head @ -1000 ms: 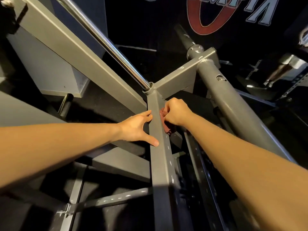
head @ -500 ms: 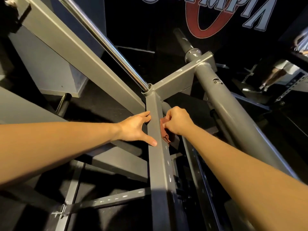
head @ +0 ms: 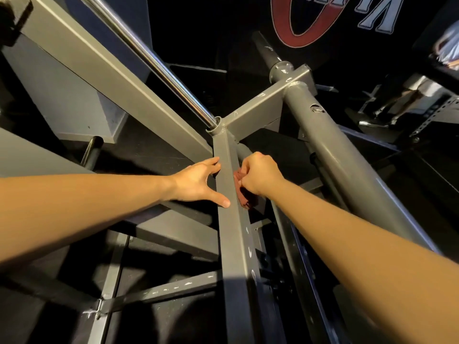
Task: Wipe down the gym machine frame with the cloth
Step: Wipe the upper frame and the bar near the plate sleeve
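Note:
A grey square steel beam [head: 234,244] of the gym machine frame runs down the middle of the head view from a welded joint. My right hand [head: 260,175] grips a dark red cloth [head: 244,194] and holds it against the beam's right side; most of the cloth is hidden under the fingers. My left hand [head: 198,182] rests on the beam's left side with fingers spread, the thumb lying across its top face.
A chrome rod [head: 154,60] and a wide grey beam [head: 111,78] slant up left from the joint. A thick round grey tube [head: 347,167] runs down the right. Thin crossbars [head: 159,291] lie below left. Someone's legs [head: 397,105] show far right on the black floor.
My right hand with the cloth slid down the beam's right side and has come back up a little. The left hand has stayed on the beam. The camera has tilted slightly.

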Tool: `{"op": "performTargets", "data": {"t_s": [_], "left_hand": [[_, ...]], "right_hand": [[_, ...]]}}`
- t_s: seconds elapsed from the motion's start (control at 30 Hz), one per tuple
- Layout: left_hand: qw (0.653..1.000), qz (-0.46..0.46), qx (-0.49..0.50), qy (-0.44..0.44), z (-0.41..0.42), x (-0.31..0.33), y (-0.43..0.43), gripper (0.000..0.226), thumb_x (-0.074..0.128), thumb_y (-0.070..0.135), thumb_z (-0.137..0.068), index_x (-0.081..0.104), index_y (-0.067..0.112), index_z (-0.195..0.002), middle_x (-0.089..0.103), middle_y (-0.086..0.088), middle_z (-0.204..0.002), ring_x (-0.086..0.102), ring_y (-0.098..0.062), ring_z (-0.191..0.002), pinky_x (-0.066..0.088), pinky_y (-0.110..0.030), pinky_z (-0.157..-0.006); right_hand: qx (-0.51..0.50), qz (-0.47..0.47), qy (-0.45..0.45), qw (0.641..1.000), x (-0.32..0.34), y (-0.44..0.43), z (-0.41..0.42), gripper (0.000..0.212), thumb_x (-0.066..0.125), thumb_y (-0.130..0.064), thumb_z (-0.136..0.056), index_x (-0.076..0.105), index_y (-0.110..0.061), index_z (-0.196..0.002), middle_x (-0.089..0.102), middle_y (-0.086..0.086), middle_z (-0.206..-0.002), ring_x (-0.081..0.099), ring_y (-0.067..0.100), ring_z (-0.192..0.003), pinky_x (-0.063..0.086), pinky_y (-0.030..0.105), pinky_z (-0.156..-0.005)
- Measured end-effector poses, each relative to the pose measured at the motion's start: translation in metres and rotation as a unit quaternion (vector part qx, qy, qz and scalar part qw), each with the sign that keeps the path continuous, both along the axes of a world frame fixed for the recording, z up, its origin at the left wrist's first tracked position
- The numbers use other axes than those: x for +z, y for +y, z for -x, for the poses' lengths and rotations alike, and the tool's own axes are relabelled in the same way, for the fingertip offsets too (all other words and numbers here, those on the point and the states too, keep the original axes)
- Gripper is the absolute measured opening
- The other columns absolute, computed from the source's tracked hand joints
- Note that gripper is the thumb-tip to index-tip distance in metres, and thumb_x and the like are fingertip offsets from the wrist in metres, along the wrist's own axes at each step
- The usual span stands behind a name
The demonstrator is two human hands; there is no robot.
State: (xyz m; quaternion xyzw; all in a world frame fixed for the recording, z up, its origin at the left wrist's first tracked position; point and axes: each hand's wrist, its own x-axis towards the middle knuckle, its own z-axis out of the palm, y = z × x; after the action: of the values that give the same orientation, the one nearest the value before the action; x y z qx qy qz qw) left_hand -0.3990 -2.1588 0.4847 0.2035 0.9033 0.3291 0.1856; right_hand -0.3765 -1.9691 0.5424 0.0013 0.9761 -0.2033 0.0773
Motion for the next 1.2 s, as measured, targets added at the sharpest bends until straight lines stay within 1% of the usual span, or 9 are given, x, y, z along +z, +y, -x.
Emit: {"op": "performTargets", "data": {"t_s": [0.13, 0.27, 0.4, 0.53, 0.6, 0.77, 0.93, 1.07, 1.2], "left_hand": [[1.000, 0.022, -0.001, 0.017, -0.005, 0.006, 0.001, 0.135, 0.084, 0.070, -0.054, 0.023, 0.017, -0.162, 0.010, 0.008, -0.171, 0.019, -0.013, -0.154, 0.022, -0.034, -0.124], [1.000, 0.019, 0.001, 0.011, -0.010, 0.007, 0.002, 0.131, 0.087, 0.065, -0.060, 0.021, 0.018, -0.162, 0.012, 0.008, -0.170, 0.019, -0.012, -0.154, 0.021, -0.031, -0.123], [1.000, 0.019, 0.001, 0.007, -0.008, 0.006, 0.001, 0.133, 0.085, 0.070, -0.057, 0.021, 0.019, -0.162, 0.011, 0.010, -0.170, 0.018, -0.011, -0.154, 0.021, -0.031, -0.124], [1.000, 0.019, 0.000, 0.015, -0.005, 0.000, 0.000, 0.131, 0.084, 0.074, -0.056, 0.026, 0.021, -0.162, 0.010, 0.012, -0.170, 0.017, -0.010, -0.155, 0.021, -0.035, -0.125], [1.000, 0.021, -0.002, 0.021, -0.005, -0.001, 0.000, 0.130, 0.083, 0.073, -0.058, 0.026, 0.021, -0.162, 0.010, 0.012, -0.170, 0.017, -0.011, -0.155, 0.022, -0.037, -0.125], [0.998, 0.044, -0.011, 0.031, -0.006, 0.000, -0.004, 0.135, 0.077, 0.085, -0.056, 0.022, 0.023, -0.163, 0.008, 0.012, -0.171, 0.012, -0.014, -0.156, 0.020, -0.045, -0.127], [0.994, 0.088, -0.033, 0.055, -0.016, 0.013, -0.004, 0.115, 0.068, 0.079, -0.072, 0.021, 0.027, -0.163, 0.014, 0.007, -0.170, 0.013, -0.018, -0.156, 0.019, -0.046, -0.127], [0.987, 0.131, -0.053, 0.076, -0.032, 0.020, -0.001, 0.111, 0.054, 0.090, -0.072, 0.028, 0.028, -0.161, 0.020, 0.004, -0.169, 0.019, -0.020, -0.155, 0.022, -0.047, -0.126], [0.980, 0.175, -0.084, 0.043, -0.055, 0.033, 0.010, 0.123, 0.065, 0.085, -0.070, 0.017, 0.020, -0.163, 0.012, 0.000, -0.171, 0.011, -0.021, -0.157, 0.017, -0.046, -0.128]], "right_hand": [[0.074, -0.028, -0.303, 0.950, 0.030, 0.006, -0.029, 0.014, 0.082, 0.000, -0.080, 0.070, -0.001, -0.088, 0.072, 0.020, -0.094, 0.072, 0.040, -0.099, 0.063, 0.047, -0.083], [0.121, -0.068, -0.418, 0.898, 0.034, 0.005, -0.058, 0.031, 0.084, -0.003, -0.079, 0.073, 0.004, -0.107, 0.074, 0.023, -0.107, 0.072, 0.039, -0.104, 0.060, 0.049, -0.091], [0.093, -0.066, -0.225, 0.968, 0.028, 0.006, -0.039, 0.022, 0.086, -0.006, -0.077, 0.065, -0.014, -0.076, 0.069, 0.009, -0.085, 0.072, 0.031, -0.091, 0.063, 0.044, -0.080], [-0.009, -0.004, 0.041, 0.999, -0.004, 0.000, -0.021, 0.011, 0.077, -0.016, -0.088, 0.066, -0.016, -0.084, 0.069, 0.004, -0.085, 0.069, 0.023, -0.086, 0.061, 0.043, -0.082], [-0.006, 0.003, 0.018, 1.000, -0.003, 0.003, -0.021, 0.013, 0.077, -0.014, -0.087, 0.066, -0.016, -0.081, 0.070, 0.006, -0.088, 0.068, 0.023, -0.087, 0.061, 0.045, -0.084], [0.036, -0.070, -0.270, 0.959, 0.044, 0.013, -0.029, 0.032, 0.085, -0.007, -0.080, 0.069, 0.005, -0.104, 0.071, 0.022, -0.106, 0.071, 0.038, -0.097, 0.061, 0.052, -0.085], [-0.042, -0.114, 0.052, 0.991, 0.030, 0.017, -0.042, 0.026, 0.072, -0.027, -0.094, 0.059, -0.012, -0.111, 0.064, 0.005, -0.098, 0.065, 0.026, -0.093, 0.055, 0.038, -0.078], [-0.024, 0.030, -0.010, 0.999, 0.002, 0.014, -0.046, 0.013, 0.075, -0.023, -0.090, 0.064, -0.015, -0.089, 0.072, 0.005, -0.093, 0.070, 0.022, -0.090, 0.060, 0.043, -0.085], [-0.006, 0.102, -0.089, 0.991, 0.006, 0.020, -0.060, 0.013, 0.083, -0.011, -0.078, 0.070, -0.011, -0.076, 0.076, 0.007, -0.093, 0.071, 0.025, -0.097, 0.058, 0.045, -0.092]]}}
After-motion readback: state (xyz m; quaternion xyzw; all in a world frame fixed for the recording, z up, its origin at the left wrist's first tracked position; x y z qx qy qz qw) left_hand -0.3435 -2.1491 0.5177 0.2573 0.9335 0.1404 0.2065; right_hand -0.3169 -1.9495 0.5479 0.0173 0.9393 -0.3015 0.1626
